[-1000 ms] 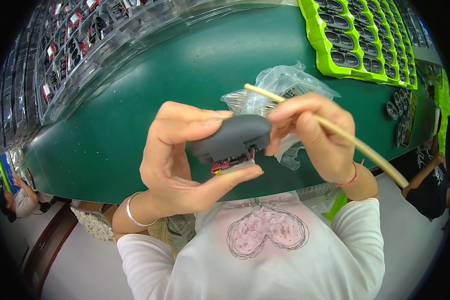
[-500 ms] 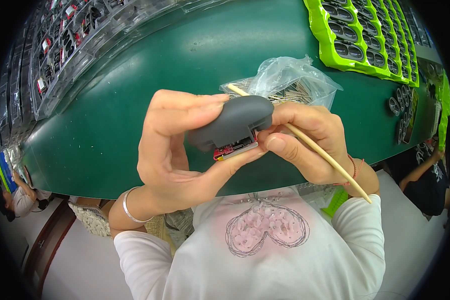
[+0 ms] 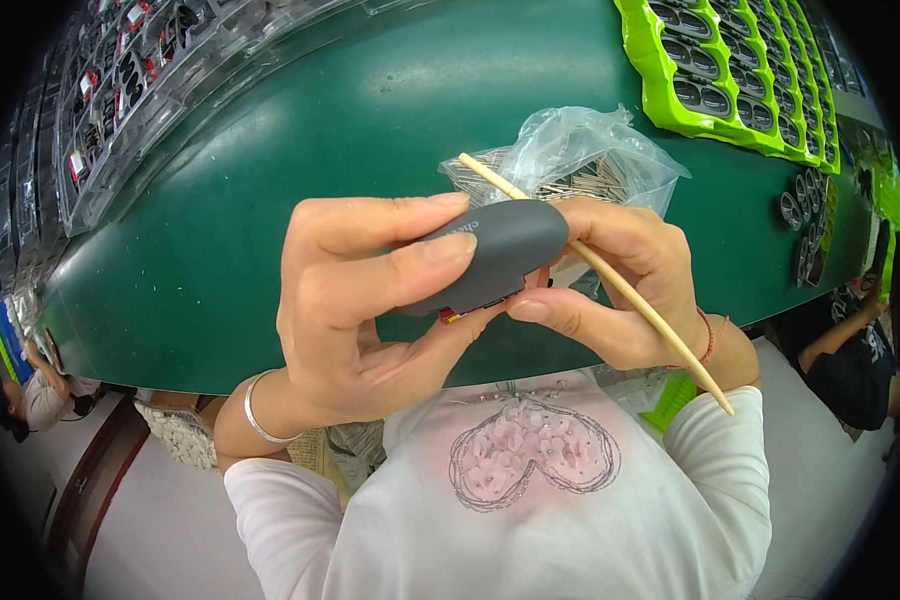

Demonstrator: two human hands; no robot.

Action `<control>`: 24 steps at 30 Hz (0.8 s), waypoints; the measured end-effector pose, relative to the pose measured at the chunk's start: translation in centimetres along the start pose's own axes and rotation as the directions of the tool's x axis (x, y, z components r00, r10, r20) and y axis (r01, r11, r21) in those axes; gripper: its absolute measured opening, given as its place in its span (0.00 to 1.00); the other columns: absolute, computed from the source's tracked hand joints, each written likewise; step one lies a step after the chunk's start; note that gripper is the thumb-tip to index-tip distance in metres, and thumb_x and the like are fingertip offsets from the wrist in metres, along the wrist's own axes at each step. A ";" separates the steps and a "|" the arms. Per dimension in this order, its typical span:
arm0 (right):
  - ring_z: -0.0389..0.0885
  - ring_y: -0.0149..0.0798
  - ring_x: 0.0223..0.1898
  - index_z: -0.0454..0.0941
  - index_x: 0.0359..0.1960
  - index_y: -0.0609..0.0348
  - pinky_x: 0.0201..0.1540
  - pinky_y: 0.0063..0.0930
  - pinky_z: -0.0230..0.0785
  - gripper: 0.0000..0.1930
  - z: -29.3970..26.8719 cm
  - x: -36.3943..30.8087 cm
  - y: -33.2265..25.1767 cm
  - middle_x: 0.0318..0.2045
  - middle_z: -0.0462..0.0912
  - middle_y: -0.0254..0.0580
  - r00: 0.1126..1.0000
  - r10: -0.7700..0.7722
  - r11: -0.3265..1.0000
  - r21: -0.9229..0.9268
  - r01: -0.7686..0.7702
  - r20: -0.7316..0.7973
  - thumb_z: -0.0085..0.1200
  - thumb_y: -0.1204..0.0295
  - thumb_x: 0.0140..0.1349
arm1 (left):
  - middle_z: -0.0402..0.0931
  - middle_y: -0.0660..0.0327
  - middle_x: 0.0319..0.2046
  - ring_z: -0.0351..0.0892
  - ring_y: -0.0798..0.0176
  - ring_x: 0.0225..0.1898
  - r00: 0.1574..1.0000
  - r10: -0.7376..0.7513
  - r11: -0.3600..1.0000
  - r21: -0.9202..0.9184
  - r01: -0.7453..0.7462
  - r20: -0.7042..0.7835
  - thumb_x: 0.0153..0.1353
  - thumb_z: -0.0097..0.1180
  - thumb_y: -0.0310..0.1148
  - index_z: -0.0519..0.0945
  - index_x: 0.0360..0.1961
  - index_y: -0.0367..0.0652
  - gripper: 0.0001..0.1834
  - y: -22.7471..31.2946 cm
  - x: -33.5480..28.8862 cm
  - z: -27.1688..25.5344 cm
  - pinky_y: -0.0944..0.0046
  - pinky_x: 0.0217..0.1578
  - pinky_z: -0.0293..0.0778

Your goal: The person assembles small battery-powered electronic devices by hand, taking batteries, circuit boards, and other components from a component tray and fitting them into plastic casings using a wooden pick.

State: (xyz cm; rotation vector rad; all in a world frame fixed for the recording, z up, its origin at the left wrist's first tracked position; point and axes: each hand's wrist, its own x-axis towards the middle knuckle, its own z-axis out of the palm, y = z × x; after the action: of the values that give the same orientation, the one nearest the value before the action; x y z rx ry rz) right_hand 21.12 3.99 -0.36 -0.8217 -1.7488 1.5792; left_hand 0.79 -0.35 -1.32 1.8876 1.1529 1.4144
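A rounded dark grey plastic case (image 3: 515,245), which looks like an earbud charging case, is held up over the near part of the table. My left hand (image 3: 355,285) grips it, fingers on top and thumb below. A bit of red circuit board (image 3: 447,316) shows along its lower edge. My right hand (image 3: 635,280) pinches the case's right end with thumb and fingertips. A thin wooden stick (image 3: 635,300) also lies in my right hand, slanting from beyond the case down toward my right forearm. The case's inside is mostly hidden.
Behind the case, a clear plastic bag (image 3: 570,140) covers a container of thin metal pins (image 3: 595,180). A bright green tray (image 3: 660,105) of dark oval parts stands far right, with several loose dark parts (image 3: 805,225) nearer. Clear trays (image 3: 120,165) of parts line the left. Other people sit at both sides.
The case has tilted so more of its smooth outer face shows and the board's opening is largely hidden. My left fingers have moved further over its top.
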 end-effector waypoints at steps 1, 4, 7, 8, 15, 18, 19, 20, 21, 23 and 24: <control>0.80 0.30 0.23 0.77 0.36 0.64 0.27 0.22 0.70 0.14 0.0 0.0 0.0 0.27 0.82 0.40 1.000 -0.010 1.000 -0.007 0.010 -0.005 0.68 0.76 0.51 | 0.76 0.52 0.47 0.77 0.60 0.42 1.000 0.005 1.000 0.013 -0.005 0.004 0.35 0.78 0.21 0.75 0.46 0.43 0.34 0.0 0.0 0.0 0.67 0.36 0.78; 0.80 0.30 0.24 0.77 0.36 0.64 0.27 0.22 0.70 0.14 -0.1 -0.1 0.1 0.27 0.82 0.39 1.000 -0.019 1.000 -0.014 0.019 -0.010 0.68 0.76 0.51 | 0.73 0.49 0.48 0.78 0.58 0.44 0.997 0.001 0.999 0.049 -0.005 0.072 0.37 0.75 0.18 0.72 0.48 0.43 0.35 0.3 0.1 -0.5 0.66 0.39 0.79; 0.80 0.30 0.23 0.77 0.36 0.64 0.27 0.22 0.69 0.13 0.0 0.0 0.1 0.27 0.82 0.39 1.000 -0.017 1.000 -0.013 0.017 -0.006 0.68 0.76 0.51 | 0.71 0.46 0.49 0.78 0.56 0.46 0.991 -0.011 0.998 0.070 0.001 0.132 0.38 0.73 0.16 0.68 0.50 0.42 0.36 0.4 0.1 -0.7 0.64 0.44 0.80; 0.80 0.30 0.23 0.77 0.36 0.64 0.27 0.22 0.69 0.13 0.0 0.0 0.1 0.26 0.82 0.39 1.000 -0.015 1.000 -0.013 0.015 -0.003 0.68 0.76 0.51 | 0.71 0.46 0.49 0.78 0.56 0.46 0.991 -0.012 0.998 0.067 0.003 0.130 0.38 0.73 0.16 0.68 0.50 0.42 0.36 0.4 0.1 -0.7 0.64 0.43 0.79; 0.80 0.30 0.23 0.77 0.36 0.63 0.26 0.21 0.69 0.13 0.0 -0.1 0.1 0.26 0.81 0.39 0.999 -0.023 1.000 -0.006 0.023 -0.024 0.68 0.76 0.51 | 0.71 0.46 0.49 0.78 0.56 0.46 0.989 -0.011 0.999 0.047 0.004 0.148 0.38 0.72 0.15 0.68 0.50 0.42 0.36 0.1 0.0 -0.5 0.63 0.43 0.79; 0.80 0.30 0.23 0.77 0.37 0.63 0.26 0.21 0.69 0.13 -0.1 0.0 0.0 0.26 0.81 0.40 1.000 -0.014 0.999 -0.047 0.015 0.007 0.68 0.77 0.51 | 0.77 0.51 0.46 0.77 0.60 0.41 1.000 0.016 1.000 0.007 -0.016 -0.007 0.35 0.76 0.19 0.75 0.46 0.44 0.33 -0.3 -0.2 0.2 0.68 0.34 0.78; 0.80 0.31 0.24 0.77 0.37 0.63 0.27 0.21 0.69 0.13 -0.1 0.0 0.0 0.26 0.81 0.40 1.000 -0.020 0.999 -0.045 0.020 0.005 0.68 0.77 0.51 | 0.77 0.51 0.46 0.77 0.60 0.40 0.998 0.061 0.998 0.034 -0.060 -0.011 0.35 0.76 0.19 0.75 0.46 0.45 0.33 -0.5 -0.2 0.3 0.68 0.33 0.77; 0.80 0.31 0.24 0.78 0.38 0.64 0.27 0.21 0.69 0.14 -0.1 0.0 0.0 0.26 0.81 0.40 1.000 -0.026 0.999 -0.043 0.026 0.004 0.68 0.77 0.51 | 0.77 0.50 0.45 0.76 0.60 0.39 0.994 0.105 0.993 0.061 -0.104 -0.013 0.35 0.76 0.19 0.75 0.46 0.45 0.33 -0.6 -0.2 0.4 0.68 0.32 0.76; 0.80 0.31 0.24 0.78 0.38 0.64 0.27 0.21 0.69 0.14 -0.2 0.0 0.0 0.26 0.81 0.40 1.000 -0.026 0.999 -0.042 0.026 0.004 0.68 0.77 0.51 | 0.77 0.50 0.45 0.76 0.60 0.39 0.994 0.104 0.993 0.062 -0.103 -0.013 0.35 0.76 0.19 0.75 0.46 0.45 0.33 -0.6 -0.2 0.4 0.68 0.32 0.76; 0.80 0.31 0.33 0.79 0.41 0.66 0.38 0.22 0.72 0.16 -0.5 -0.1 -0.2 0.35 0.83 0.41 0.998 0.021 0.997 -0.080 -0.016 0.062 0.68 0.80 0.49 | 0.78 0.50 0.45 0.75 0.61 0.36 0.990 0.138 0.986 0.097 -0.135 -0.023 0.36 0.76 0.20 0.76 0.45 0.46 0.32 -0.7 -0.4 0.4 0.69 0.29 0.75; 0.80 0.31 0.33 0.79 0.41 0.66 0.38 0.22 0.72 0.16 -0.4 0.0 -0.2 0.35 0.83 0.41 0.998 0.022 0.997 -0.080 -0.017 0.061 0.68 0.80 0.49 | 0.78 0.50 0.45 0.75 0.61 0.36 0.990 0.138 0.986 0.096 -0.136 -0.022 0.36 0.76 0.20 0.76 0.45 0.46 0.32 -0.6 -0.3 0.4 0.69 0.29 0.75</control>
State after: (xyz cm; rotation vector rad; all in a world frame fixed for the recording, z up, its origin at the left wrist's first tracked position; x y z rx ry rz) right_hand 21.46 4.21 -0.14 -0.8381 -1.8629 1.5714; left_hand 0.95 -0.24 -2.04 2.0535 1.1400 1.4875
